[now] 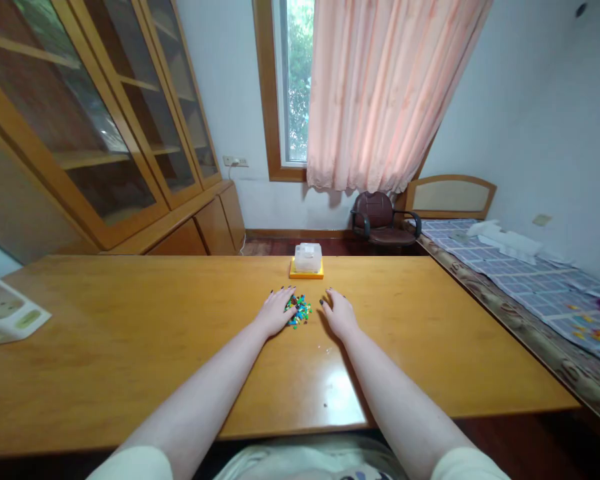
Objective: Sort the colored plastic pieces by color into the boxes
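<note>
- Both hands reach-out flat over the counter [420, 340], palms down, one to each side of a pile of small coloured pieces [301, 314].
- Left hand [275, 315]: open, fingers loosely spread and pointing away toward the far edge; thumb laid over the near-left part of the pile, seemingly touching it. Cannot tell whether any piece is caught beneath.
- Right hand [341, 315]: open too, fingers slightly bent, thumb angled inward toward the pile; nothing visible in its grasp, a strip of bare wood between it and the pieces.
- Pile: between the two hands, just right of the left hand and left of the right hand; clearly nearer the left. Roughly round and scattered at the rim, with no clear long axis; left side partly hidden under fingers. Mostly blue and green, with some yellow and brown.
- Straight beyond the pile, near the far edge of the counter: clear box [308, 257] on a yellow base [307, 275], apart from both hands. Cannot tell what, if anything, is inside.
- Far left on the counter: white plastic holder [30, 312], well apart from the hands.
</note>
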`<state>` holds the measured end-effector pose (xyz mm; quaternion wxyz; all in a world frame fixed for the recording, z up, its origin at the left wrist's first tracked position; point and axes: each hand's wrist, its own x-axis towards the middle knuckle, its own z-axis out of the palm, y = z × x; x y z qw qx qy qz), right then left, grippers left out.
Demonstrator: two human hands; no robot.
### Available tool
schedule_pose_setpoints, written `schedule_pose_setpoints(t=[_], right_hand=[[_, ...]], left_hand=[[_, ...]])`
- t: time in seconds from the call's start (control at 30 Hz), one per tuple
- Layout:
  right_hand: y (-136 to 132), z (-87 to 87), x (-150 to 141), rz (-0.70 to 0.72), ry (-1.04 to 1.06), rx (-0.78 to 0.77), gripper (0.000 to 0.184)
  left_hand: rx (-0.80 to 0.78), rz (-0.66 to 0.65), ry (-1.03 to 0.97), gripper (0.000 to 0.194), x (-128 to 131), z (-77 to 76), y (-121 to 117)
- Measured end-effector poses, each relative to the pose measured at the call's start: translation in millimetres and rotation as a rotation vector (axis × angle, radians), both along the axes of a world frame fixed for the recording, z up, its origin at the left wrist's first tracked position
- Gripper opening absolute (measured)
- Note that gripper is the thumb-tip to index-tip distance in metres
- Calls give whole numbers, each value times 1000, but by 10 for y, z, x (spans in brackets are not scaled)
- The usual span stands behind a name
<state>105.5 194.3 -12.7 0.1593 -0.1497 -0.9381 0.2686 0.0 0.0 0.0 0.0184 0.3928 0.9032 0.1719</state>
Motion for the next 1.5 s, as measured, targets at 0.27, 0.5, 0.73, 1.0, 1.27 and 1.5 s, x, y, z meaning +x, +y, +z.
schedule_pose_setpoints(t=[0.27, 0.5, 0.73, 1.0, 1.27, 1.5], right_hand=[[269, -82, -264, -48, 214, -282, 46], [384, -73, -646, -57, -23, 30, 73], [435, 21, -848, -75, -157, 111, 75], [431, 14, -850, 26, -242, 173, 76], [468, 56, -768, -57, -173, 95, 80], [745, 126, -511, -137, -143, 18, 67]], left_hand=[[24, -141, -127, 56, -140, 130, 308], [69, -315, -195, 54, -27, 87, 377], [507, -200, -287, 42, -243, -75, 346], [258, 304, -223, 67, -730, -49, 474], [222, 167, -286, 75, -621, -91, 625], [209, 43, -329, 77, -349, -56, 923]])
